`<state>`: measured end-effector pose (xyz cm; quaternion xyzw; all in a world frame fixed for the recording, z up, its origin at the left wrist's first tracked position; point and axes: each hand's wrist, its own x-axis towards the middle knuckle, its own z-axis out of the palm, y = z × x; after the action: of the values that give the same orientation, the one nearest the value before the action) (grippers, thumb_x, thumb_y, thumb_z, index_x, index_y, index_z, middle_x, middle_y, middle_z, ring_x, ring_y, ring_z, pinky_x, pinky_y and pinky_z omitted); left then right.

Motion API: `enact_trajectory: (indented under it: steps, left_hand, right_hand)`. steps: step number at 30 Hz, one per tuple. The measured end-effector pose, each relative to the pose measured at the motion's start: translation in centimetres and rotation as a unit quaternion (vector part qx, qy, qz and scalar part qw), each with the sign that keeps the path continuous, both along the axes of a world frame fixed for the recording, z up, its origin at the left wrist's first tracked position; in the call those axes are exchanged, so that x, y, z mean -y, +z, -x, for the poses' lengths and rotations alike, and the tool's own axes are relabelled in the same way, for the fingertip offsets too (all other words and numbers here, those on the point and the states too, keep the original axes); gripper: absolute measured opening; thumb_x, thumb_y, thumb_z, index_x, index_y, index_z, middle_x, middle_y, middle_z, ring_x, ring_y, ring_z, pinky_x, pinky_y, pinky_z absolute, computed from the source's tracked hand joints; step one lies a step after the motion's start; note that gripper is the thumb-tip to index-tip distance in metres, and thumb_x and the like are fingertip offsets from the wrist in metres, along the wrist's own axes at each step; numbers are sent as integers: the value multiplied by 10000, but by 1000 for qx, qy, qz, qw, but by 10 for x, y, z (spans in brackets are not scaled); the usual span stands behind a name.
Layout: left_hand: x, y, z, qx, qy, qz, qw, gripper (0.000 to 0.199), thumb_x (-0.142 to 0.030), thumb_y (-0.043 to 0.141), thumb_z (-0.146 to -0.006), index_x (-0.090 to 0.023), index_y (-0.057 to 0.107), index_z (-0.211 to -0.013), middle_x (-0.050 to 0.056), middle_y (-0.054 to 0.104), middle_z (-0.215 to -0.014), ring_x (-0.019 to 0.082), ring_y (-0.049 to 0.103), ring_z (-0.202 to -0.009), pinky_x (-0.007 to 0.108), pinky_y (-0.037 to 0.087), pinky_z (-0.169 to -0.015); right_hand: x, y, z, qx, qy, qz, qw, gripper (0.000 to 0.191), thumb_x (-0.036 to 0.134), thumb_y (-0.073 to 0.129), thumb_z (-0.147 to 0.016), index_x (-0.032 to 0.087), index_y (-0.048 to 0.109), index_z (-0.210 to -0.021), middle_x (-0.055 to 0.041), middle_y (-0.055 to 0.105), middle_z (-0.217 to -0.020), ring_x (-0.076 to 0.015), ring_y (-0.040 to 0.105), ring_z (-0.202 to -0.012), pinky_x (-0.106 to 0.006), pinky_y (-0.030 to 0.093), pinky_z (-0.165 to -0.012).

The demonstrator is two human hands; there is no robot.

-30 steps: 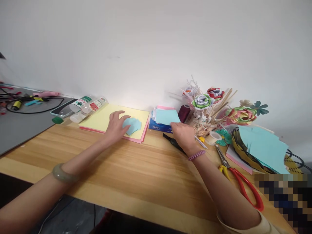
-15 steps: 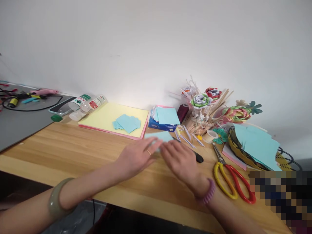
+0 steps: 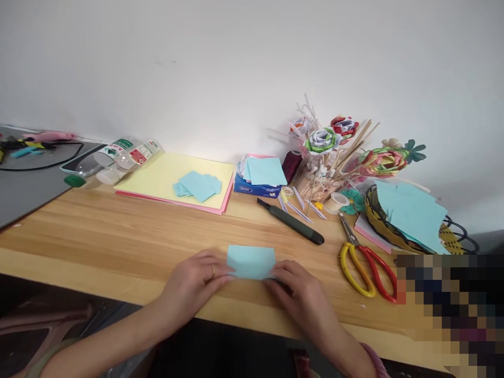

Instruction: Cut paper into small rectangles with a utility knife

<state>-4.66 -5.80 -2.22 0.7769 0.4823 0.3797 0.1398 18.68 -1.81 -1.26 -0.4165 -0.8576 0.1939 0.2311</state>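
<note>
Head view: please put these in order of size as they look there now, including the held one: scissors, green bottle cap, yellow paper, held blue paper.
From largest to smallest:
1. Yellow paper
2. Scissors, by overall spread
3. Held blue paper
4. Green bottle cap

The paper [image 3: 251,261] is light blue, plain and rectangular, wider than it is deep. It sits near the front edge of the table [image 3: 157,231], its far edge straight, its near corners between the fingers of the left hand [image 3: 197,278] and right hand [image 3: 301,291].
</note>
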Motion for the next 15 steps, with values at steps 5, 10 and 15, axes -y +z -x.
enact_trajectory:
  steps: [5, 10, 15]
  left_hand:
    - [-3, 2, -11, 7, 158, 164, 974, 204, -299, 553, -844, -243, 718, -738, -5, 663, -676, 174, 621, -692, 272, 489, -596]
    - [-4, 3, -22, -63, 225, 163, 959, 238, -341, 498, -860, -244, 705, -791, 2, 687, -790, 187, 645, -741, 280, 479, -601]
    - [-8, 1, -30, -173, 237, 82, 953, 236, -292, 428, -902, -226, 635, -808, 5, 681, -770, 189, 643, -692, 259, 439, -518]
  right_hand:
    - [-3, -8, 6, -1, -133, 55, 990, 279, 303, 504, -838, 166, 557, -1076, 22, 601, -644, -137, 559, -532, -262, 453, -514]
    - [1, -15, 11, -26, -197, 55, 978, 389, 372, 440, -850, 156, 429, -1173, 24, 610, -680, -140, 574, -538, -261, 453, -517]
    - [8, -16, 19, 15, -241, -24, 970, 311, 405, 373, -882, 181, 450, -1083, 12, 614, -675, -165, 594, -531, -270, 433, -455]
